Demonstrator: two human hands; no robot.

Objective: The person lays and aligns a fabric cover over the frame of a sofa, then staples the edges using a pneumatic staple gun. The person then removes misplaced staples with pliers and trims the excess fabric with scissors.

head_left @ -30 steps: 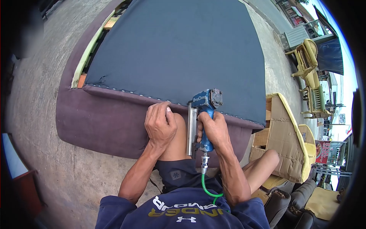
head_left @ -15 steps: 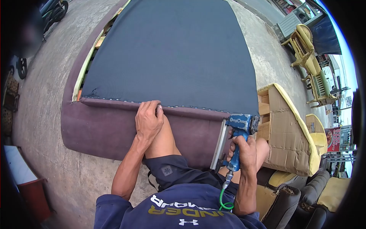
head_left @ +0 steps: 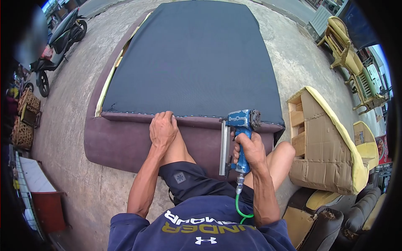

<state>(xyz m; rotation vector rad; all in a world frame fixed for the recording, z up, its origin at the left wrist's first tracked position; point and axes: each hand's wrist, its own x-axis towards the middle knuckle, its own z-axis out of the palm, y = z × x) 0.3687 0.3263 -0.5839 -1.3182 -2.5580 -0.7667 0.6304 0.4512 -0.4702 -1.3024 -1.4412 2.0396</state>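
Observation:
My right hand [head_left: 250, 149] grips a blue pneumatic staple gun [head_left: 241, 119] by its handle. A green coiled air hose [head_left: 238, 205] runs from the bottom of the gun. The gun's head is over the right part of the stapled seam, where dark lining cloth [head_left: 197, 62] meets a maroon upholstery cover [head_left: 125, 136]. Closed at the same seam, farther left and above my knee, is my left hand [head_left: 163, 129]. Its fingertips curl down against the folded maroon edge, and what they hold is hidden. A row of staples shows along the seam.
To the right stands a cardboard-covered furniture frame [head_left: 322, 150] edged with yellow foam. Dark cushioned seats [head_left: 320, 230] lie at lower right. Yellowish carved chairs [head_left: 339, 42] stand farther off. A scooter [head_left: 58, 46] and woven baskets [head_left: 23, 131] are at left on the concrete floor.
The staple gun in my right hand has moved left along the seam, away from the right corner. My left hand stays at the edge. The view has tilted up and shows more at left.

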